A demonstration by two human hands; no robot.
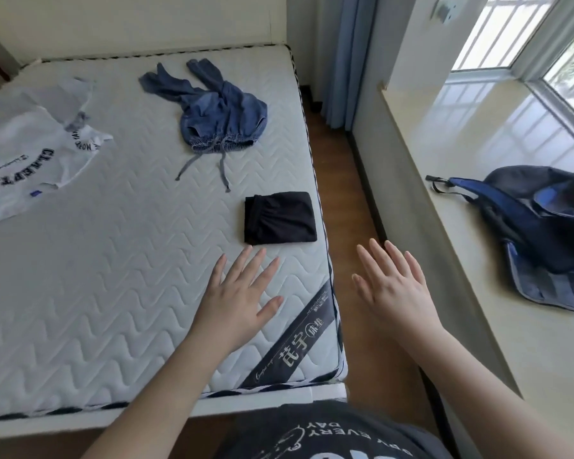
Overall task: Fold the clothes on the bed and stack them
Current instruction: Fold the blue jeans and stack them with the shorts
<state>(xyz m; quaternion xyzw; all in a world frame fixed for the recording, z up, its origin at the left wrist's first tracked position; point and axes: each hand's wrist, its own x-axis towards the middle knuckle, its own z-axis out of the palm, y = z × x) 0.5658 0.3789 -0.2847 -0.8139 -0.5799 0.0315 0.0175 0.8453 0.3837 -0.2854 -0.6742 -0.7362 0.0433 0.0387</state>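
A folded black garment (280, 217) lies near the right edge of the white quilted mattress (113, 276). Further back sits a crumpled pair of blue denim trousers (219, 109) with loose drawstrings. An unfolded white T-shirt with dark lettering (30, 150) is spread at the left. My left hand (237, 296) hovers over the mattress just in front of the black garment, fingers straight and spread, holding nothing. My right hand (395, 289) is out beyond the bed's right edge, above the floor, fingers straight and empty.
A strip of wooden floor (345, 200) runs between the bed and a wide pale window ledge (478, 226). A dark blue backpack (540, 233) lies on that ledge. A blue curtain (348, 54) hangs at the far corner. The headboard wall is behind the mattress.
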